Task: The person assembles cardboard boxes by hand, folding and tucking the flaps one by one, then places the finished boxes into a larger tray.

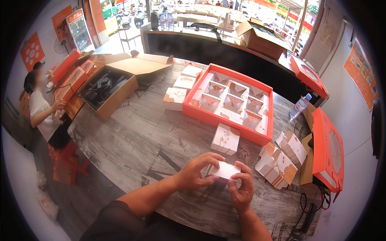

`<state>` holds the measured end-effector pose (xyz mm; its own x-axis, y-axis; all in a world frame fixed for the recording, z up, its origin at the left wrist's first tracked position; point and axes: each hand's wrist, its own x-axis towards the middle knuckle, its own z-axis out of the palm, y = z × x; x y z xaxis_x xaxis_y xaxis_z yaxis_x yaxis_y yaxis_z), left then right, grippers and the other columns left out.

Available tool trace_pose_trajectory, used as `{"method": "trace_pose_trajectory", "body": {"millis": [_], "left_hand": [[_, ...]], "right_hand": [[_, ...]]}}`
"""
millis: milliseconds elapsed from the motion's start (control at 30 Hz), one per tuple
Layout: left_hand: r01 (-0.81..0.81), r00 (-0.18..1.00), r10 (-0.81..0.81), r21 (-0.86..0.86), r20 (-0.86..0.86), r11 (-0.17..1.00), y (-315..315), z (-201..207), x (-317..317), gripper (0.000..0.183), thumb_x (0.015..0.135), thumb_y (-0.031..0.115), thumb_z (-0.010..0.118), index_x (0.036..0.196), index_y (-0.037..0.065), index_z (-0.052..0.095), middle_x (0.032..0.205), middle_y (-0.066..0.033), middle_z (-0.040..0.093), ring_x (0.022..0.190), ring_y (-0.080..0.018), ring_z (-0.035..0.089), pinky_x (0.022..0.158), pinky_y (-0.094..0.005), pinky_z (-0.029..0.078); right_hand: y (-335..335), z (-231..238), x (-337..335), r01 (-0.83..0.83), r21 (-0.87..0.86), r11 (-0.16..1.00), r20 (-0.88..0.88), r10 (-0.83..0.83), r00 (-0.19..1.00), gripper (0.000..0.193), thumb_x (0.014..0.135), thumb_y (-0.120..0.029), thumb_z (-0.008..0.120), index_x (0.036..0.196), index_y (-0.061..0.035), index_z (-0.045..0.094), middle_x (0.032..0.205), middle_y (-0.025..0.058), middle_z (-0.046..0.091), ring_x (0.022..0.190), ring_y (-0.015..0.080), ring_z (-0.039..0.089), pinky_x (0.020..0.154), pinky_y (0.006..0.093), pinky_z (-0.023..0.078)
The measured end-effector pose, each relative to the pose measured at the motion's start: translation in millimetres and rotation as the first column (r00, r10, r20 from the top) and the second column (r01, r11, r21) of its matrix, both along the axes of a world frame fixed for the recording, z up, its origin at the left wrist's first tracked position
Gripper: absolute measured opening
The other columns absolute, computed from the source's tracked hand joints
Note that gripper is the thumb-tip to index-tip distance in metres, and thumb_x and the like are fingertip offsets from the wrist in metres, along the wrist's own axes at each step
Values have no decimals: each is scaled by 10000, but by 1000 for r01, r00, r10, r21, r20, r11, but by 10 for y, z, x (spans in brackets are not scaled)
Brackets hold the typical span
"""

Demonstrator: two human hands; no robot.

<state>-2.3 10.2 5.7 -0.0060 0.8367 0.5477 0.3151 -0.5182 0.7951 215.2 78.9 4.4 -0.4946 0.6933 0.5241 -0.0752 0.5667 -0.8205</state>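
Grey wood-grain tabletop [116, 140] spreads before me, a divided red box [225, 122] set towards the middle, presumably for easy reach. Both half curled, the left hand [200, 170] and right hand [242, 185] pinch opposite ends of a small white box [226, 170], apparently steadying it, near a patterned carton [226, 138].

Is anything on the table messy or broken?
Messy, yes: the patterned cartons beyond the right hand, to its right, lie at odd angles with flaps open, unlike the closed box in front of the red tray. I see no spill or clear damage.
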Motion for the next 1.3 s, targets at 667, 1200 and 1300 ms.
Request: {"method": "trace_pose_trajectory", "body": {"millis": [667,1200,1300], "left_hand": [[72,995,-63,-124,71,990,6,-18,-54,258,836,76,758,1024,68,581,1291,-152,626,1220,-287,602,1050,-384,457],[42,991,-18,-179,134,983,-22,-133,-76,378,853,84,819,1100,74,532,1318,-157,605,1241,-236,581,1059,-371,464],[138,859,-19,-195,512,971,-30,-152,-50,350,936,120,741,1137,81,457,1296,-134,586,1191,-204,572,1018,-368,485]], "right_hand": [[2,60,-12,-41,3,999,70,40,997,220,820,-16,739,1014,-76,652,1380,209,554,1247,319,560,1057,429,451],[-10,-29,-31,-31,-65,997,23,33,999,530,821,-54,744,1320,-25,569,1417,202,553,1277,305,561,1079,417,453],[-6,-135,-2,-59,-158,986,-4,59,998,780,826,-60,765,1516,7,408,1453,170,523,1293,275,556,1102,409,448]]}}
